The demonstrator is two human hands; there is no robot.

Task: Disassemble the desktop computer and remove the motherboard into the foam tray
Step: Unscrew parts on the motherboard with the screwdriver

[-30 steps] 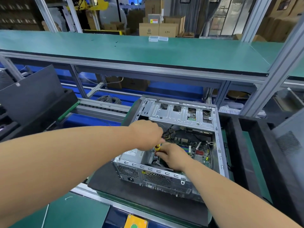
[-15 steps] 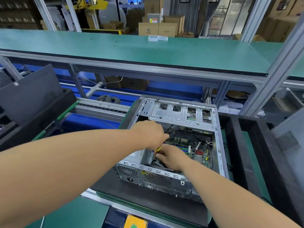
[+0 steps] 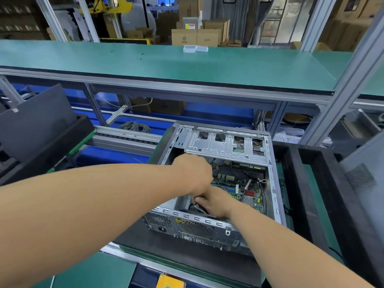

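Observation:
The open desktop case (image 3: 274, 183) lies on its side on a black foam mat (image 3: 187, 252). Its green motherboard (image 3: 239, 188) shows inside, under a silver drive cage (image 3: 224, 146). My left hand (image 3: 195, 173) hovers over the case as a closed fist, and what it grips is hidden. Just below it, my right hand (image 3: 216, 202) reaches into the near part of the case. Its fingers curl round a small grey part (image 3: 199, 207) beside a black cooler. The two hands touch.
A black foam tray (image 3: 301, 183) runs along the right of the case, with a grey case panel (image 3: 363, 179) beyond it. At left, a dark panel (image 3: 37, 121) leans in another black tray. A green shelf (image 3: 166, 63) spans above, and a cable coil (image 3: 135, 126) lies behind.
My left fist has slid right and down onto my right hand. The yellow tool handle seen between the hands earlier is now covered. My right hand stays in place.

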